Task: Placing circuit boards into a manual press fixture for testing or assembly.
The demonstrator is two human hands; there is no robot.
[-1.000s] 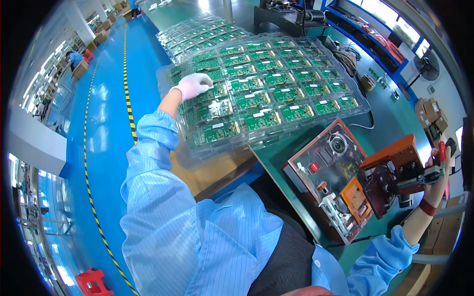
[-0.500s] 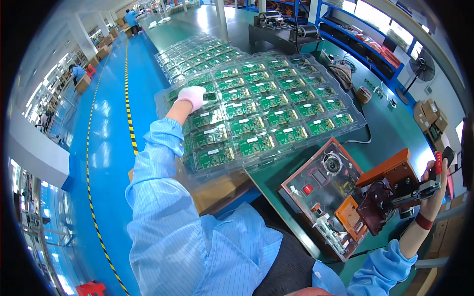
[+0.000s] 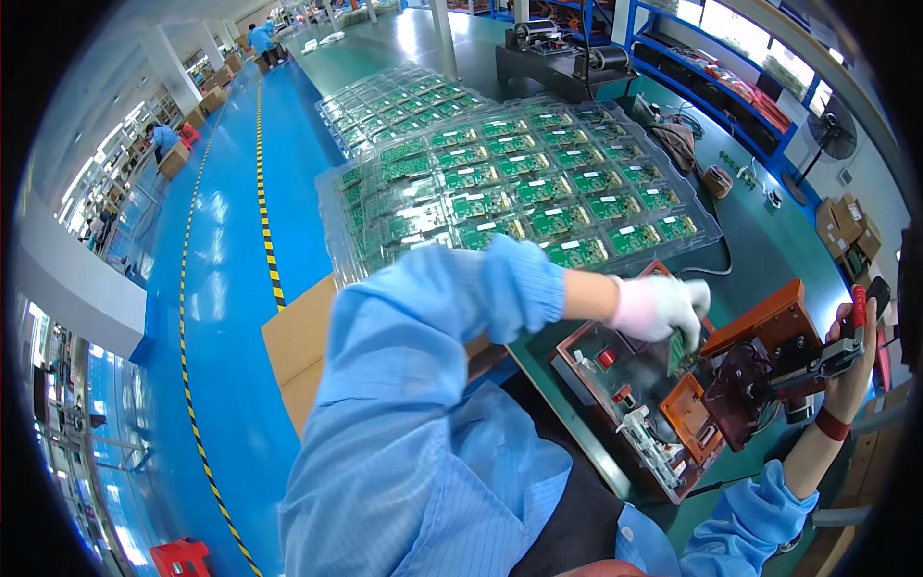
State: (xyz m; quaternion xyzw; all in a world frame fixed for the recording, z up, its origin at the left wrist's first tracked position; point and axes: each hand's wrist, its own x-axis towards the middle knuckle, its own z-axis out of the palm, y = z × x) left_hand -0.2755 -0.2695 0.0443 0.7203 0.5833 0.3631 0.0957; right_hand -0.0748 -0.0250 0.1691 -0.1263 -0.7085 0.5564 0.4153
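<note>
Green counter (image 3: 755, 226) under the clamp fixture (image 3: 656, 382), blue floor (image 3: 226, 317) way left of it. Can't read the white stickers (image 3: 626, 231) on circuit boards (image 3: 558, 221) beyond its left side. Reaching across with left grip (image 3: 661, 308) pinched on a loose circuit board (image 3: 676, 356) over it, right grip (image 3: 846, 370) wrapped round its red handle (image 3: 859, 303).

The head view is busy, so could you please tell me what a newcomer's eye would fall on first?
Probably the green circuit boards lining clear plastic trays at upper middle. Right of centre, the white-gloved left hand holds a single board over the fixture, whose red-handled lever the right hand grips at far right. Bright blue floor with black-and-yellow tape fills much of the left.
</note>
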